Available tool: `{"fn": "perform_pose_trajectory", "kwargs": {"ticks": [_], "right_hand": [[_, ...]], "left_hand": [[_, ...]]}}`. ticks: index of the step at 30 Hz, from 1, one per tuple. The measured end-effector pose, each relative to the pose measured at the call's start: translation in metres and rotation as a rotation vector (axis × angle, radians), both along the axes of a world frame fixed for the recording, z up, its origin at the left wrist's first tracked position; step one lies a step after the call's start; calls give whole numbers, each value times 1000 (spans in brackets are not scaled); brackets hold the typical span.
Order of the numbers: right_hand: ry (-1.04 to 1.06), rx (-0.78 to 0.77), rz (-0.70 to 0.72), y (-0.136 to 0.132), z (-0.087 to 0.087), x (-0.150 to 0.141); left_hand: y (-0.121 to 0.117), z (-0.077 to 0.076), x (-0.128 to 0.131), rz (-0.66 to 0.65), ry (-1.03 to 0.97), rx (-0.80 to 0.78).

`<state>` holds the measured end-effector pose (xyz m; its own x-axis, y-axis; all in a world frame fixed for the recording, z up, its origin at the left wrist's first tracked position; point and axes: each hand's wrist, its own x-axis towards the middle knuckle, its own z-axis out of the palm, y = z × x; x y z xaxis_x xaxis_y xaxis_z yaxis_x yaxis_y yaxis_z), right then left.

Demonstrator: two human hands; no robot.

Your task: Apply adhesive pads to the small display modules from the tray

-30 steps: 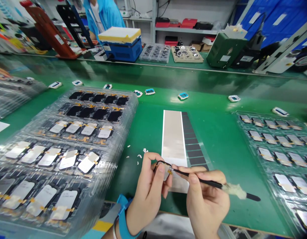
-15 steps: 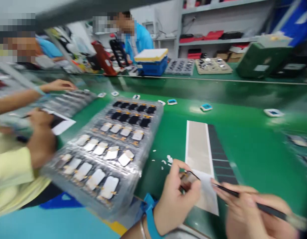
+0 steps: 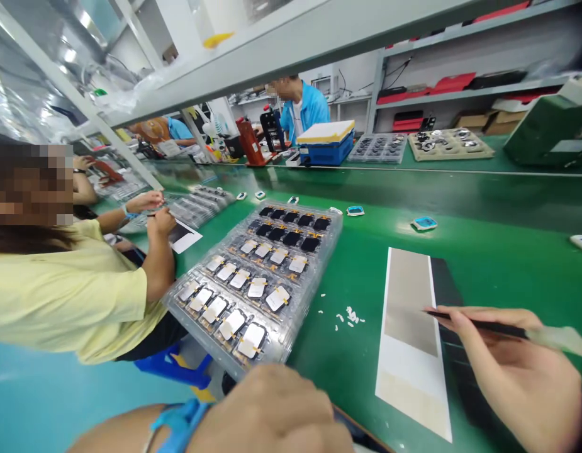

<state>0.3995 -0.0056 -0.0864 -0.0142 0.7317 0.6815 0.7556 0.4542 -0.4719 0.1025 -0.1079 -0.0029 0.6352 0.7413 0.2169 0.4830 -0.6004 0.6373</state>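
My left hand [image 3: 272,415] lies low at the near table edge with its back to the camera and a blue strap on the wrist. Its fingers curl away, so whatever is in them is hidden. My right hand [image 3: 517,377] grips black tweezers [image 3: 474,324] with a white-wrapped handle. Their tip rests over the right edge of a long grey-and-white sheet [image 3: 408,327], beside a dark segmented strip [image 3: 448,292]. A stack of clear trays [image 3: 319,264] with small rectangular screen parts stands to the left of the sheet.
A person in a yellow shirt [image 3: 68,289] works close on my left, hands over other trays. Small white scraps [image 3: 350,314] lie by the sheet. Blue-and-white parts [image 3: 423,223] dot the green belt. A blue box [image 3: 326,145] and another person stand beyond.
The view swung left and up, bringing the person in yellow into view. My left hand dropped to the table edge, its small part out of sight. My right hand with the tweezers drew apart from it.
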Motion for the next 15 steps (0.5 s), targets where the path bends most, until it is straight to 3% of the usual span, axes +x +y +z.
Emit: {"fn": "perform_pose_trajectory", "kwargs": {"ticks": [3, 7, 11, 15], "right_hand": [[-113, 163, -3, -4, -7, 2], [-98, 179, 21, -8, -1, -3], [-48, 90, -26, -7, 1, -4], [-42, 101, -40, -4, -2, -2]], "left_hand": [[27, 27, -17, 317, 116, 167], [91, 41, -66, 714, 226, 113], [155, 37, -138, 858, 315, 34], [181, 19, -192, 919, 424, -195]]}}
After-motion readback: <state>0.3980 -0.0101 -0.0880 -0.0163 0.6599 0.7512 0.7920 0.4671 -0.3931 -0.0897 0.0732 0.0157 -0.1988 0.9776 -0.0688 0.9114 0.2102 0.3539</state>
